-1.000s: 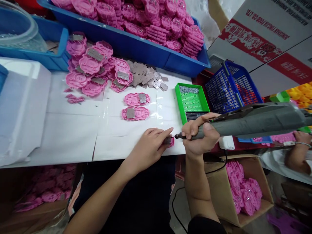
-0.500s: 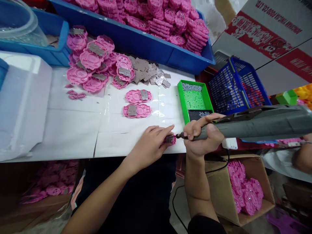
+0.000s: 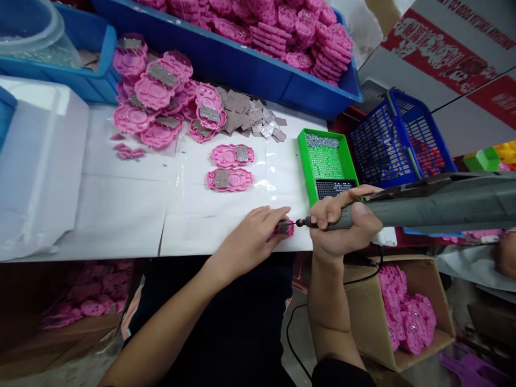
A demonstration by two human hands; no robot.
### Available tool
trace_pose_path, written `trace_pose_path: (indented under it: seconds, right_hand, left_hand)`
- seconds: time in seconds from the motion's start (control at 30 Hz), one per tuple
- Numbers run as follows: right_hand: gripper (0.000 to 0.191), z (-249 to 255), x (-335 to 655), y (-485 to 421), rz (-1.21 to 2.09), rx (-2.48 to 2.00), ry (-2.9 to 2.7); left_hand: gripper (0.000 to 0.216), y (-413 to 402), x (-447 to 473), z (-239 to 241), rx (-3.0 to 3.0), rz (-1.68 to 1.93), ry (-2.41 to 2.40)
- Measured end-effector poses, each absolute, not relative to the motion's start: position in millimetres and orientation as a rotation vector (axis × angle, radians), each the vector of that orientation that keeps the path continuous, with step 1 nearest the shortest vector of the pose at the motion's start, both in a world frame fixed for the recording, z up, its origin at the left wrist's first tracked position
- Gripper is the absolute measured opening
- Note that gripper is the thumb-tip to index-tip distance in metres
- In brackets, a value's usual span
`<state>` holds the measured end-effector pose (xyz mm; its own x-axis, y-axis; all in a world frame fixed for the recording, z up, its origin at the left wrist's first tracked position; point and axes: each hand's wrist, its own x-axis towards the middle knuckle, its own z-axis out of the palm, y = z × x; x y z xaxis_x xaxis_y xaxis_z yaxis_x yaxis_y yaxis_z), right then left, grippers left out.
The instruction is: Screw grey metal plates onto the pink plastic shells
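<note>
My left hand (image 3: 252, 239) rests near the front edge of the white table (image 3: 121, 215) with its fingers closed on a pink plastic piece (image 3: 285, 228) that carries a grey metal plate. My right hand (image 3: 342, 223) is wrapped round a grey electric screwdriver (image 3: 423, 201), whose tip touches that piece from the right. Two more pink pieces (image 3: 230, 166) with metal plates lie side by side on the table behind my left hand.
A green tray (image 3: 326, 166) of small screws stands by the screwdriver. Behind lie a pile of pink pieces (image 3: 157, 102), loose metal plates (image 3: 250, 118), a blue bin (image 3: 250, 70) of pink parts and a blue basket (image 3: 399, 140). Below the table's right end stands a cardboard box (image 3: 407, 312) holding pink parts.
Both hands stay on the pink piece and the screwdriver. The view has shifted slightly, so everything sits a little further right in the frame.
</note>
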<state>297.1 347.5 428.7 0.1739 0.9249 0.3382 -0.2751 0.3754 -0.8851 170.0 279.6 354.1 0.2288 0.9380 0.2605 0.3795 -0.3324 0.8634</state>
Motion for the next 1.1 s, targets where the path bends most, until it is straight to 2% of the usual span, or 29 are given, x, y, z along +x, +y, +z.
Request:
trace_pose_path:
  seconds: [0.27, 0.43, 0.73, 0.97, 1.1]
  right_hand:
    - [0.02, 429.2, 296.3, 347.9, 0.985, -0.759, -1.08]
    - [0.017, 428.2, 297.7, 349.8, 0.974, -0.747, -1.103]
    - [0.016, 425.2, 299.1, 347.3, 0.979, -0.732, -1.099]
    - [0.015, 431.5, 300.3, 344.3, 0.984, -0.684, -1.121]
    - [0.014, 432.6, 303.2, 342.5, 0.976, -0.686, -1.144]
  left_hand:
    - [0.022, 281.6, 166.5, 360.1, 1.819, 0.989, 1.221]
    - [0.021, 280.1, 166.7, 359.0, 1.842, 0.994, 1.219]
    - [0.036, 278.9, 165.6, 358.0, 1.907, 1.018, 1.178]
    - [0.059, 276.8, 162.7, 355.9, 1.918, 1.021, 1.162]
    - [0.061, 277.0, 161.9, 355.2, 1.905, 1.015, 1.144]
